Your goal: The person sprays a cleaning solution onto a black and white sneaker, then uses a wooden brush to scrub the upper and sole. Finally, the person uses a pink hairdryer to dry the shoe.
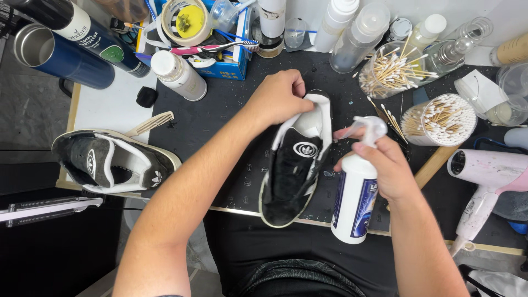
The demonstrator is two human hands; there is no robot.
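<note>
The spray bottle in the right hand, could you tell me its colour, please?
The spray bottle is white with a dark blue label, seen in the head view.

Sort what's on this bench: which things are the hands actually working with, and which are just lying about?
In use:
- black sneaker, gripped at its heel by the left hand
- white spray bottle, held by the right hand, nozzle toward the sneaker

Lying about:
- second black sneaker
- comb
- cotton swab tubs
- pink hair dryer
- blue cans
- tape roll

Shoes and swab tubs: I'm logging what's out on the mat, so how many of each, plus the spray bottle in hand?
Black shoes: 2
Cotton swab tubs: 2
Held spray bottle: 1
Total: 5
</note>
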